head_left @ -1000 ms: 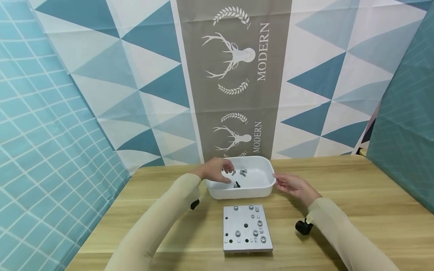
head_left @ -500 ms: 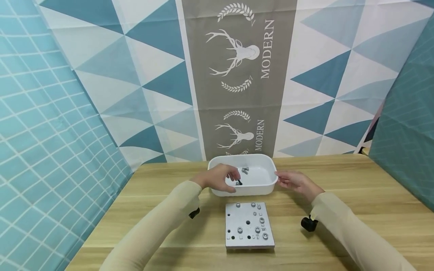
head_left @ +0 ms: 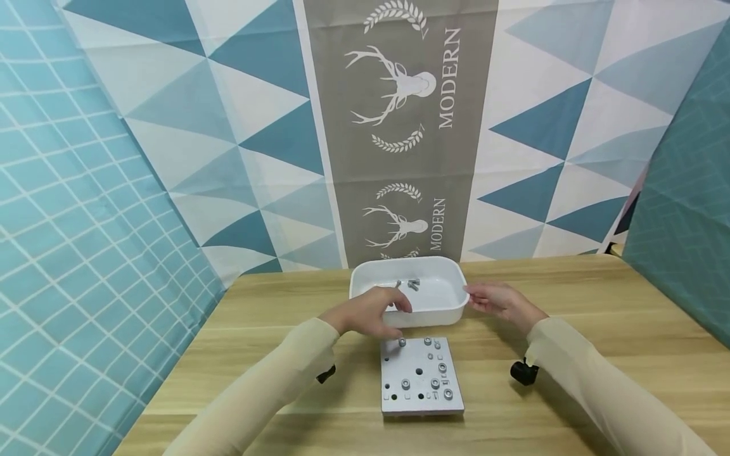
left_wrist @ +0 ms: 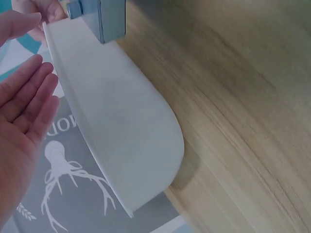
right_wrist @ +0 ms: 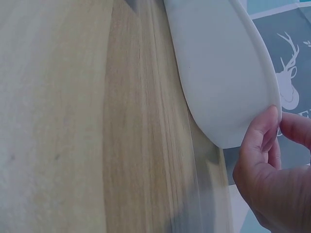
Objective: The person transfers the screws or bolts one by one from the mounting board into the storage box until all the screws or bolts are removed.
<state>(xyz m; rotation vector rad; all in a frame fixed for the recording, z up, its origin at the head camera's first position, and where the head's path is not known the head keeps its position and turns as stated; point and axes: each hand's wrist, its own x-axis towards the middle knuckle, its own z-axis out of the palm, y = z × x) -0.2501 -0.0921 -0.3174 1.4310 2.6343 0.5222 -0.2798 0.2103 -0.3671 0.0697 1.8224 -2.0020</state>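
A white plastic tub (head_left: 439, 317) stands at the back of the table, with several metal bolts (head_left: 413, 285) inside. My right hand (head_left: 504, 303) pinches its right rim; the right wrist view shows thumb and fingers (right_wrist: 267, 126) either side of the edge. Over the tub's front wall, my left hand (head_left: 371, 313) has its thumb and fingers apart, nothing between them. Its straight fingers show in the left wrist view beside the tub wall (left_wrist: 112, 107). Just in front lies a square metal plate (head_left: 407, 361) with holes and several socket-head bolts (head_left: 435, 384). The left thumb overlaps its back left corner.
The wooden table (head_left: 274, 418) ends at a patterned cloth (head_left: 399, 145) right behind the tub. Blue tiled cloth (head_left: 85, 240) closes the left side, and a teal sheet (head_left: 678, 209) the right. Black wrist cameras hang beneath the left (head_left: 326, 375) and right sleeves.
My left hand has come out from over the tub's inside, moving toward the metal plate, and now hides the dark bolt. The right hand keeps its grip on the rim.
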